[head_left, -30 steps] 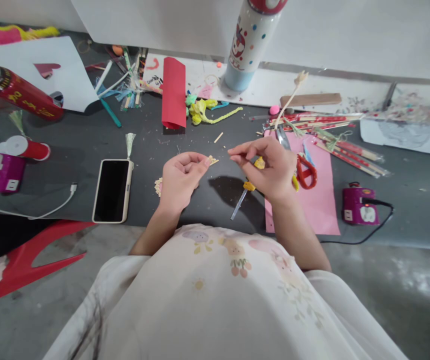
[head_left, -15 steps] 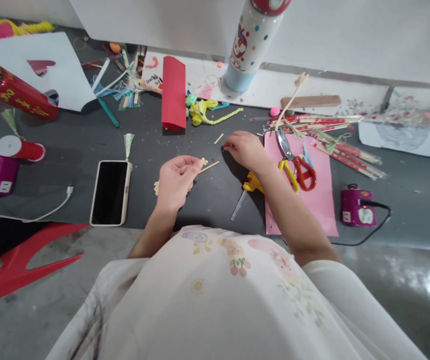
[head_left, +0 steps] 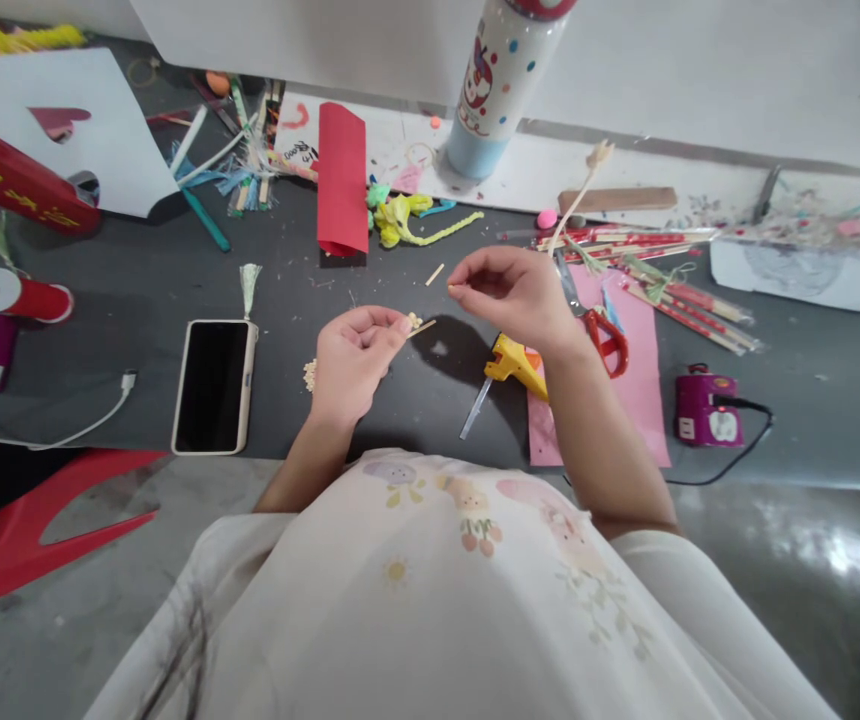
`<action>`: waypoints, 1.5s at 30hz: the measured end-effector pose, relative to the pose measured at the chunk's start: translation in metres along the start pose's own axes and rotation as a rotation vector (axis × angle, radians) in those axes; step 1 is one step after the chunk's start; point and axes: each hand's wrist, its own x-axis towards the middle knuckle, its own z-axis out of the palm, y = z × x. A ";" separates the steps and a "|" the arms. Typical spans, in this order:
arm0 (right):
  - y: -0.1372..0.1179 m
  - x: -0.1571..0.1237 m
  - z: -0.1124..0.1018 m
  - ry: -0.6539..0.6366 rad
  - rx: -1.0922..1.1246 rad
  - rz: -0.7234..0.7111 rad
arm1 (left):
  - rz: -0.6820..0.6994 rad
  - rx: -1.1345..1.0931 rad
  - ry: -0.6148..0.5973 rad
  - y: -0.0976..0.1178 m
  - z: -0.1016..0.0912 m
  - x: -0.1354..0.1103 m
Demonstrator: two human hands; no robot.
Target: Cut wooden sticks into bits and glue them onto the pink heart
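Observation:
My left hand (head_left: 355, 362) pinches a thin wooden stick (head_left: 422, 329) between thumb and fingertips. A cluster of small pale pieces (head_left: 415, 320) shows at the thumb, beside the stick. More such pieces form a little pile (head_left: 310, 376) on the table, partly behind this hand. My right hand (head_left: 516, 295) is raised over the table with thumb and forefinger pinched together. Whatever tiny thing sits at its fingertips is too small to name. A short loose stick (head_left: 435, 274) lies just left of those fingertips. Under the right wrist is a yellow glue gun (head_left: 512, 365) with a clear glue stick.
A phone (head_left: 214, 388) lies left of my left hand. Red-handled scissors (head_left: 608, 342) rest on pink paper (head_left: 644, 400), partly hidden by my right arm. Behind stand a red folded card (head_left: 342, 180) and a tall bottle (head_left: 501, 90). A purple box (head_left: 707, 408) with a cable sits right.
My right hand has lifted off the tabletop and turned, its pinched fingertips now above the surface. My left hand stays nearly still with the stick. The view has shifted slightly.

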 end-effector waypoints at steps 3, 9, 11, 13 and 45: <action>-0.016 -0.007 0.000 0.014 0.160 0.011 | 0.035 0.004 -0.020 0.004 0.003 -0.003; -0.033 -0.018 0.004 0.005 0.258 0.003 | 0.111 0.024 -0.029 0.014 0.010 -0.010; -0.036 -0.020 0.006 -0.004 0.264 -0.004 | 0.126 0.029 -0.027 0.017 0.011 -0.013; -0.037 -0.021 0.007 -0.012 0.261 -0.020 | 0.127 0.031 -0.028 0.020 0.011 -0.015; -0.050 -0.020 0.003 -0.024 0.015 -0.065 | 0.261 0.302 0.009 0.028 0.008 -0.022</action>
